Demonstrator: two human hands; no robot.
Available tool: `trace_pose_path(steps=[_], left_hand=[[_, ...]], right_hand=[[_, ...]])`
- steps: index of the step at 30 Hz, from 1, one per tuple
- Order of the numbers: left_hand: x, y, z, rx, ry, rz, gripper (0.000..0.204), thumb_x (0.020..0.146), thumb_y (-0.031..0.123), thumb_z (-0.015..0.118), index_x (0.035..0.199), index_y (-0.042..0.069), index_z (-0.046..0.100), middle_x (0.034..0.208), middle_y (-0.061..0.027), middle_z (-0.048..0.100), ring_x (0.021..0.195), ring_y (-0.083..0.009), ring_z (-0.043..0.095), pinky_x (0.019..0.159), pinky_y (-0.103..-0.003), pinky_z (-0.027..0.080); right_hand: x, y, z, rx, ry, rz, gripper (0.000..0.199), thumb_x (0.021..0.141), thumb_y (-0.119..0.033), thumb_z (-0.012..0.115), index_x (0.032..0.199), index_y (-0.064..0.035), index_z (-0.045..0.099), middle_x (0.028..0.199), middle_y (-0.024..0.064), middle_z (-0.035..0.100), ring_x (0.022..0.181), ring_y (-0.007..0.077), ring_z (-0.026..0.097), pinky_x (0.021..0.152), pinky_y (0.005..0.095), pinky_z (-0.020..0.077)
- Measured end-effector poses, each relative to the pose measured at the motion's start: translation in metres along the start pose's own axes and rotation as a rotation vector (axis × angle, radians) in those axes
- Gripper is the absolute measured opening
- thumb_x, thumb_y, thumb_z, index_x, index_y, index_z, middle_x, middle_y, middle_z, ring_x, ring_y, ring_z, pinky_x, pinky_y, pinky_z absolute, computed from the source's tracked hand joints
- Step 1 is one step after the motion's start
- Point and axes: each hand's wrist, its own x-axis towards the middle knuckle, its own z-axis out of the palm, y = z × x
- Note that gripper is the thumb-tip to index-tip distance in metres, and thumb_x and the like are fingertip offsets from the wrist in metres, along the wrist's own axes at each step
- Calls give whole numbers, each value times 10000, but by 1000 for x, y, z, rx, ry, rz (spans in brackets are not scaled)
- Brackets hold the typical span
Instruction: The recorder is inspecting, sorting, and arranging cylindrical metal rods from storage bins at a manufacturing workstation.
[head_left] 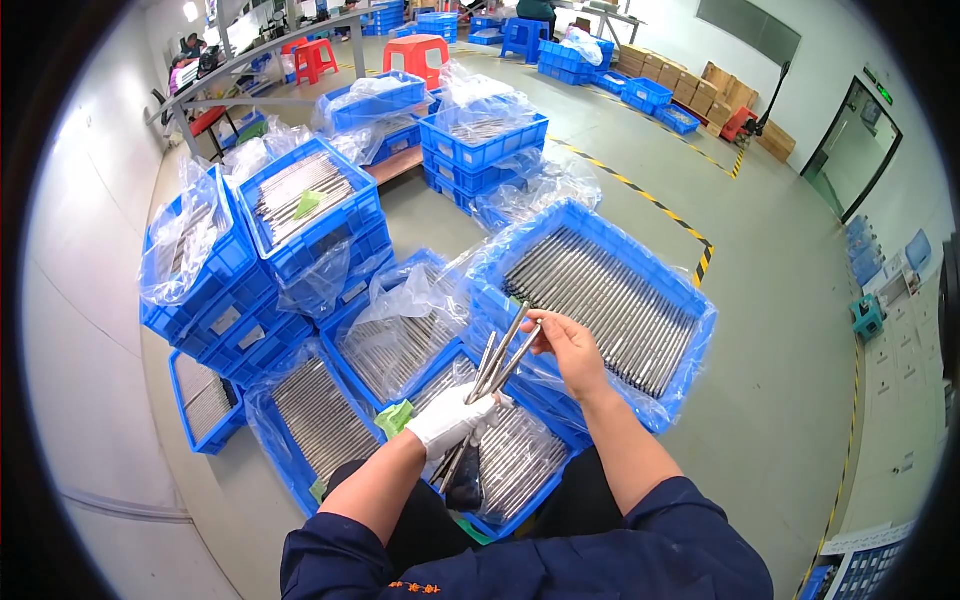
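My left hand (452, 420), in a white glove, is closed around several thin metal rods (487, 372). The rods fan out at their upper ends, and their lower ends stick out beneath the glove. With its bare fingers, my right hand (572, 352) pinches the upper end of one of these rods. Just beyond it a blue plastic crate (706, 335), lined with clear film, holds a layer of similar rods (600, 300) lying side by side. Under my hands sits another lined crate with rods (520, 465), partly hidden by the glove and my legs.
More blue crates of rods (322, 420) stand at the left, some stacked (320, 240) and draped with plastic film. Red stools (415, 55) and a metal-framed bench (270, 45) are farther back. Cardboard boxes (690, 85) line the far wall. Striped tape (650, 197) marks the floor.
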Motion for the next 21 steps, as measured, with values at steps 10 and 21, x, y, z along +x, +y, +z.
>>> trace_pose_path(steps=[10,21], left_hand=[[-4,4,-5,32,-35,5,221,803,246,513,926,66,550,672,13,485,531,-58,443,468,-198,367],[0,0,-10,31,6,-10,225,805,261,520,922,71,552,670,10,488,531,-59,438,477,-197,365]], right_hand=[[7,0,-15,671,-252,391,207,834,-120,498,1014,-22,526,921,76,583,682,80,516,619,204,448],[-2,-3,4,683,-262,485,204,847,-131,475,1024,-35,508,944,81,576,696,88,533,612,204,451]])
